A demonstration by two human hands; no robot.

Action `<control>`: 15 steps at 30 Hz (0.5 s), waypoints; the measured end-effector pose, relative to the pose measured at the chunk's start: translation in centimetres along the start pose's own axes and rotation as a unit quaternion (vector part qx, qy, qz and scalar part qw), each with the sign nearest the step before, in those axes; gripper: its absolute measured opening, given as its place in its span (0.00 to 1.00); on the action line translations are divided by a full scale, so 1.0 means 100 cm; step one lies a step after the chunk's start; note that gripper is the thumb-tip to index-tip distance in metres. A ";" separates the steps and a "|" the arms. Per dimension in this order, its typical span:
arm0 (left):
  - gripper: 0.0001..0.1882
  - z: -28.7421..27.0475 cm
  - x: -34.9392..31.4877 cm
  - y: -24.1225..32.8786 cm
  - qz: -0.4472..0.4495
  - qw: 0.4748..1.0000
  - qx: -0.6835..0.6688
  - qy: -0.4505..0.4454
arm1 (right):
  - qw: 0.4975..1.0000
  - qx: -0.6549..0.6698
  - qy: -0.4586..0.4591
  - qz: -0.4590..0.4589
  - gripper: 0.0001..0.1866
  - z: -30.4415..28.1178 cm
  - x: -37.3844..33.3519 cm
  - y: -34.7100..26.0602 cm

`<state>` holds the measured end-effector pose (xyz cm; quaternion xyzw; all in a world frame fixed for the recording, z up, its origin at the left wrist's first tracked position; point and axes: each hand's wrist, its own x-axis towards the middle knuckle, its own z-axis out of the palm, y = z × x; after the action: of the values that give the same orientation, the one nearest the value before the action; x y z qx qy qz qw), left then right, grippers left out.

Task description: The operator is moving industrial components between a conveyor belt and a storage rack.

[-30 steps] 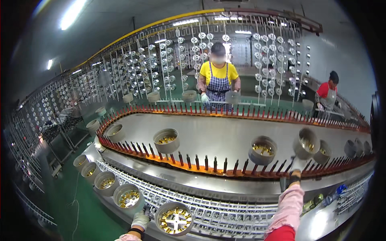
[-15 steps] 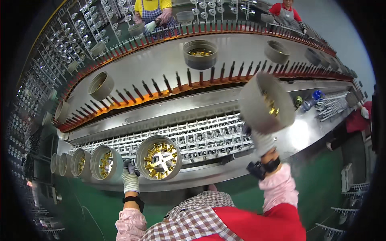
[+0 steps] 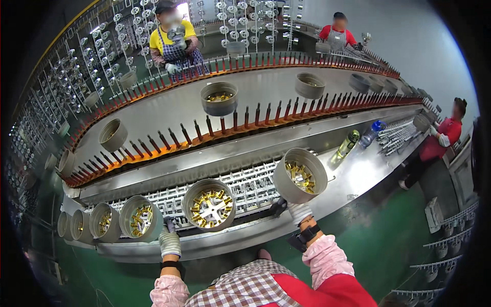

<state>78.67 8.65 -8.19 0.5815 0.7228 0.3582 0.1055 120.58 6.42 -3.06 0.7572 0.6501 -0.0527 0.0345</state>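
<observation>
My right hand (image 3: 300, 214), in a striped glove with dark fingertips, grips the near lower side of a round grey tub (image 3: 284, 188). That tub holds gold-coloured metal pieces and tilts toward me. My left hand (image 3: 170, 241), gloved alike, is against the right side of another grey tub (image 3: 124, 219) with gold pieces inside; how its fingers close is hard to see. Between my hands, a third grey tub (image 3: 187, 211) rests on the silver metal racks (image 3: 250, 185). Gold pieces ring a pale cross-shaped part in it.
More grey tubs (image 3: 100, 236) line the bench at left. Beyond the bench runs a conveyor edged with upright dark-tipped red pins (image 3: 197, 131), with tubs inside its loop. A green bottle (image 3: 343, 149) and a blue-capped bottle (image 3: 372, 134) are at right. Several co-workers (image 3: 176, 43) stand farther off.
My right hand has brought its tub down and left, to the bench's right part. The left hand stays beside the same tub. The whole view has shifted, showing more of the far side.
</observation>
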 end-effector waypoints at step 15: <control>0.28 -0.003 0.000 0.006 -0.087 0.994 0.014 -0.057 | 0.940 0.277 0.176 -0.094 0.19 0.078 0.016 -0.019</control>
<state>78.97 8.57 -7.60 0.5375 0.7681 0.3039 0.1694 118.68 7.32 -11.00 0.6696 0.6737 -0.0993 -0.2965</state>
